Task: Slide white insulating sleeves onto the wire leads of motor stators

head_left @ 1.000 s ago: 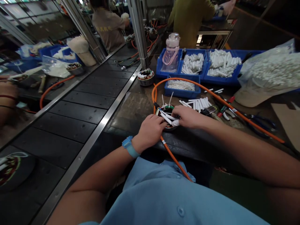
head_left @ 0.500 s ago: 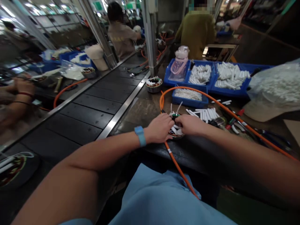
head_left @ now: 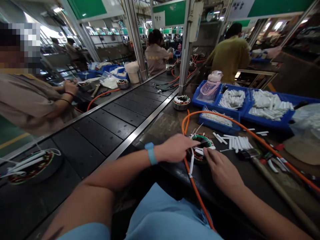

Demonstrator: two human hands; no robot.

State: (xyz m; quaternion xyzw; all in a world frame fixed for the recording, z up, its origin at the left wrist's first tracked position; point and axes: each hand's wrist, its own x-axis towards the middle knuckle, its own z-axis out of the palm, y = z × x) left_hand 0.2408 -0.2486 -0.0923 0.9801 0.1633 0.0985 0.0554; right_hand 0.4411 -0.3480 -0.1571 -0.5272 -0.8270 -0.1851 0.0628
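White sleeves (head_left: pixel 192 161) already lie in the wound stator (head_left: pixel 200 136) on the desk (head_left: pixel 160 128) while loose sleeves (head_left: pixel 239 143) sit beside it, the left hand (head_left: pixel 177 148) reaching fingers over it, the right hand (head_left: pixel 222 168) bunching its own at the near edge, any grip too unclear to tell.

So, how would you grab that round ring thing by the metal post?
I'd hold the ring by its plain grey outer wall, with fingers and thumb spread around it, because bundled wires crowd the top. I'd probably come from the near left: the post stands just behind it, and the orange cable loops close to its near right.
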